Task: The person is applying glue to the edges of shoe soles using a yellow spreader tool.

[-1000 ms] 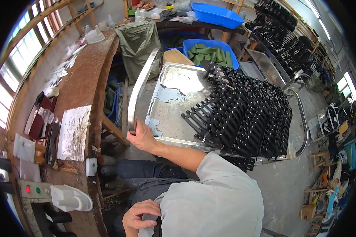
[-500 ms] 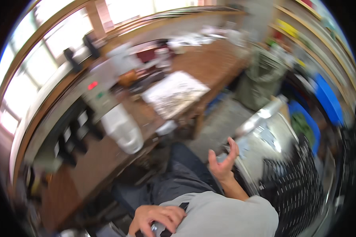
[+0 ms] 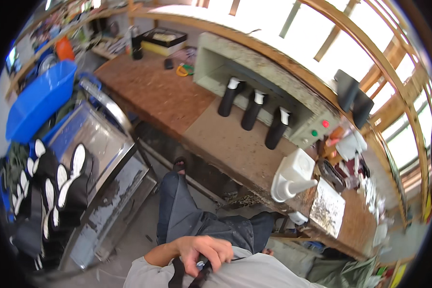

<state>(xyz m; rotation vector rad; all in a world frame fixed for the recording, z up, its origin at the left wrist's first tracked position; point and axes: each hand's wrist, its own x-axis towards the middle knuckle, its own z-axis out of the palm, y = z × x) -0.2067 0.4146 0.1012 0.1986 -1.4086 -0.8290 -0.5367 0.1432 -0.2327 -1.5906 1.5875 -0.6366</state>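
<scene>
My left hand (image 3: 206, 252) is at my belly, its fingers curled round a black strap (image 3: 201, 274). What lies under the palm is mostly hidden. My right hand does not show. Beyond my knees stands a workbench (image 3: 158, 101) with a pale grey-green metal cabinet (image 3: 302, 129) on it. Three black shoe-like pieces with white tips stand upright along its open front, one of them a black piece (image 3: 252, 113) in the middle. A white plastic container (image 3: 293, 175) with a spout sits to their right.
At left, black shoes with white soles (image 3: 62, 192) are piled on a metal cart (image 3: 101, 139), near a blue bin (image 3: 41, 103). A stained white sheet (image 3: 327, 206) lies on the bench's right part. A black box (image 3: 161, 41) stands at the far left.
My view has swung left, bringing the cabinet to the middle. My right hand, raised and open before, has left the view. My left hand stays at my belly.
</scene>
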